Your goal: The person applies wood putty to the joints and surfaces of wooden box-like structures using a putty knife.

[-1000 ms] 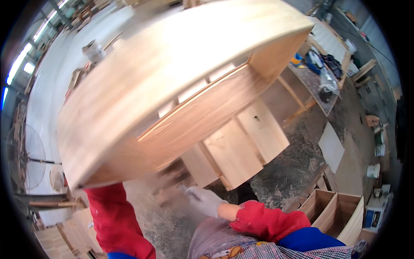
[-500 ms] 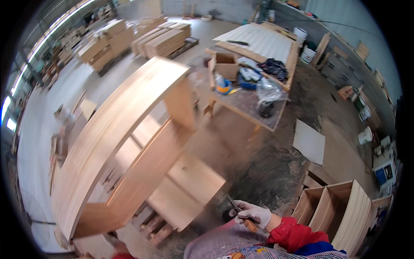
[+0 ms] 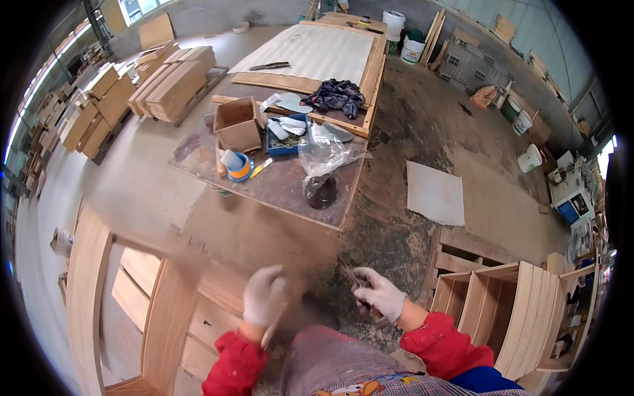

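My right hand [image 3: 380, 295], in a pale glove, is closed around a chisel [image 3: 347, 269]. Its thin dark blade points up and away; in this frame the glove hides most of the handle. To its left, my gloved left hand [image 3: 264, 297] is raised in front of my body. Motion smears its fingers, and I see nothing in it. Nearest that hand is a light wood cabinet frame [image 3: 89, 270], its upper part blurred. Drawer-like wood panels [image 3: 211, 323] sit beside the frame, below my left hand.
Ahead, a worktable [image 3: 198, 155] carries a cardboard box [image 3: 238, 125], a blue tray [image 3: 284, 148], a plastic bag [image 3: 323, 155] and dark cloth [image 3: 337, 97]. An open wood cabinet [image 3: 492, 297] stands at right. A white sheet [image 3: 436, 193] lies on the floor; board stacks [image 3: 172, 86] stand far left.
The view has turned right, so the cabinet frame and worktable now appear further left. My left hand has come up into view. The chisel stays in my right hand.
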A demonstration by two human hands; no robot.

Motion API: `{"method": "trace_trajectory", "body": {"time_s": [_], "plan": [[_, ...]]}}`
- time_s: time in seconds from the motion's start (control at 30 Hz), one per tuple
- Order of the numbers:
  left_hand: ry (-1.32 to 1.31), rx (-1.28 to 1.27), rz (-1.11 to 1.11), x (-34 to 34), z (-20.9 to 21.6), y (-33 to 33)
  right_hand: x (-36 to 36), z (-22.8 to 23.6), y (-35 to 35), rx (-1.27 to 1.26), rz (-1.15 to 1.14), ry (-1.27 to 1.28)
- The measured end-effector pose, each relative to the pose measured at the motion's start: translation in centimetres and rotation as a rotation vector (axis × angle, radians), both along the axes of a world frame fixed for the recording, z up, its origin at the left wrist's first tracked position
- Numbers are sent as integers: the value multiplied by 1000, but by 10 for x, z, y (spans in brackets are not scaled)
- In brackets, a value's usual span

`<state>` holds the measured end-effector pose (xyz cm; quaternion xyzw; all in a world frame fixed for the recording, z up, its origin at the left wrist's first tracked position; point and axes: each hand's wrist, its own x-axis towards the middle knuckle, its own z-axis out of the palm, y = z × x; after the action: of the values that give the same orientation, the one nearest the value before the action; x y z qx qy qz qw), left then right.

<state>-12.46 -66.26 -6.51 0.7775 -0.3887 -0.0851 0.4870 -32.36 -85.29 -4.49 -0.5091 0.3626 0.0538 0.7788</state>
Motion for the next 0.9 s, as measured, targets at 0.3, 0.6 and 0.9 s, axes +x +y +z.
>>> {"method": "trace_trajectory", "body": {"time_s": [0.3, 0.6, 0.9], "plan": [[-539, 254, -463, 125, -36, -208, 60, -21, -95, -14, -108, -53], [-164, 376, -793, 153, -54, -264, 100, -26, -156, 74, -99, 50], [-14, 305, -587, 141, -64, -268, 114, -17, -193, -43, 105, 127]]}}
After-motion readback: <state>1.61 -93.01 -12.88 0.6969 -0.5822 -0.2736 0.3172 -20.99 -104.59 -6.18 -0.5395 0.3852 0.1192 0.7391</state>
